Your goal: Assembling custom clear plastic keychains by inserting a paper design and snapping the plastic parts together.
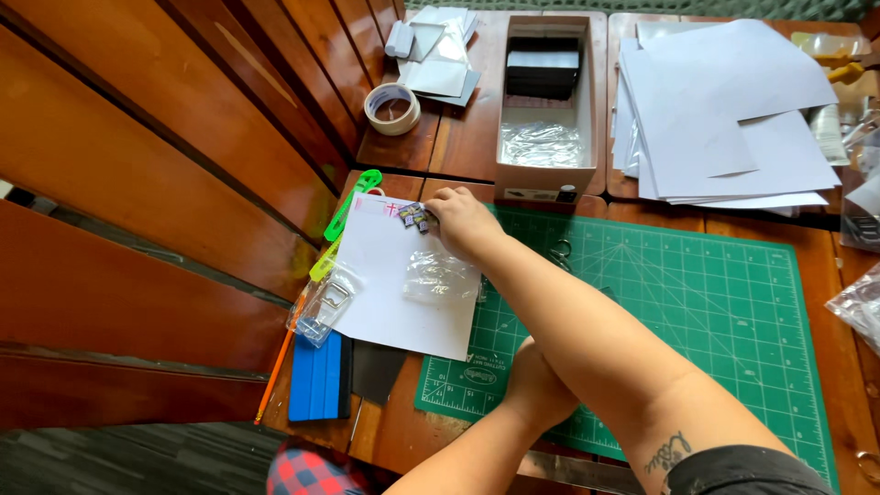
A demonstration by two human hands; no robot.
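1. Mostly, your left hand is hidden: your right forearm crosses over it near the near edge of the green cutting mat, so you cannot tell whether its fingers are closed or spread.
2. Your right hand reaches far-left, and its fingertips are pinched together on small dark patterned pieces; they are too small to make out in detail.
3. Those pieces sit at the far edge of a white sheet, which lies partly on the mat's left side and partly on the wooden table.
4. A crumpled clear plastic bag rests on the sheet, just near your right hand.
5. Scissors are mostly covered by your right wrist; only the handles show.
6. Left of the sheet lie a green strip, a clear packet and a blue squeegee.
7. Farther away stand a cardboard box, a tape roll and stacked white paper.
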